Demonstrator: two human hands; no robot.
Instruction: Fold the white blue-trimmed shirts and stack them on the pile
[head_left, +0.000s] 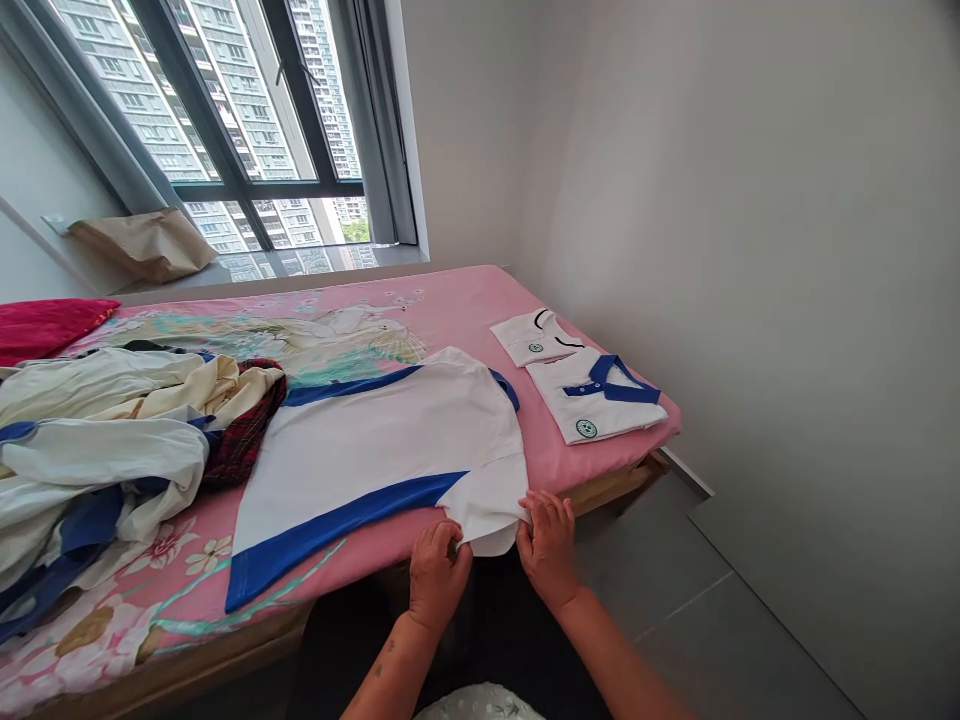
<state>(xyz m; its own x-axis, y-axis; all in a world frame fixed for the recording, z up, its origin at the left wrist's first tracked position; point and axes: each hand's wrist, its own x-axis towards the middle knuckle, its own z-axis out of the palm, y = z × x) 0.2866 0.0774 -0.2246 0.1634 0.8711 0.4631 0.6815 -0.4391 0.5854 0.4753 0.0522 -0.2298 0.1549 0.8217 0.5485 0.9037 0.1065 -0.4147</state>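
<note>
A white shirt with blue side panels (375, 430) lies spread on the bed, its near sleeve reaching over the bed's front edge. My left hand (439, 570) pinches the left corner of that sleeve's end. On the opposite corner, my right hand (549, 545) is closed with fingertips and thumb together. The sleeve fabric is stretched between the two hands. Farther right lie a folded white shirt with a blue collar (592, 405) and a round green badge, and behind it another folded white shirt with dark trim (525, 338).
A heap of crumpled clothes (105, 450) covers the bed's left side, with a red pillow (45, 328) behind it. The pink flowered bed sheet (465, 295) runs toward the window. A brown paper bag (150, 245) rests on the sill. A grey wall (750, 250) stands at right.
</note>
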